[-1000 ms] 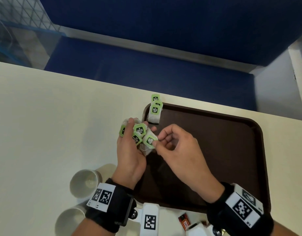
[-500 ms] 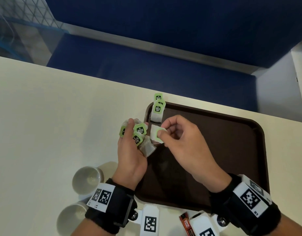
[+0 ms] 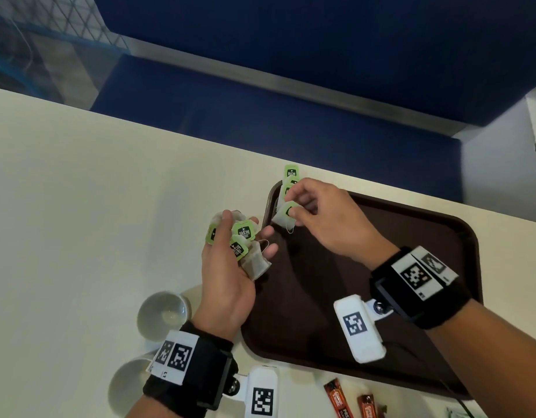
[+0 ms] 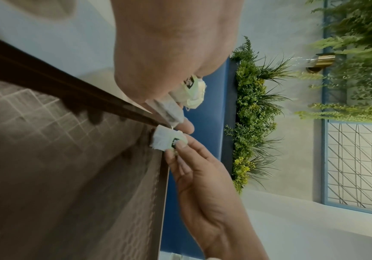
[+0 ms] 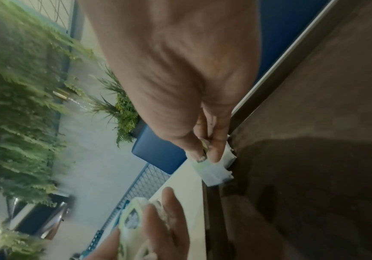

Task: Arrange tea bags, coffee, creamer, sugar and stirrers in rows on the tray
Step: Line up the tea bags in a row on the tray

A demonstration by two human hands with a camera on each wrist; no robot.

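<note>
Head view: right hand (image 3: 327, 218) pinches one tea bag (image 3: 286, 215) by thumb and finger, low over far left corner of brown tray (image 3: 411, 224). Two more green tags (image 3: 291, 171) lie at that corner, one past rim on desk (image 3: 79, 191). Left hand (image 3: 227, 267) curls round bunch of tea bags (image 3: 244, 236), just left of tray. Two cups (image 3: 164, 315) on desk near left wrist. Red packets (image 3: 336, 399) lie at near edge, off tray.
</note>
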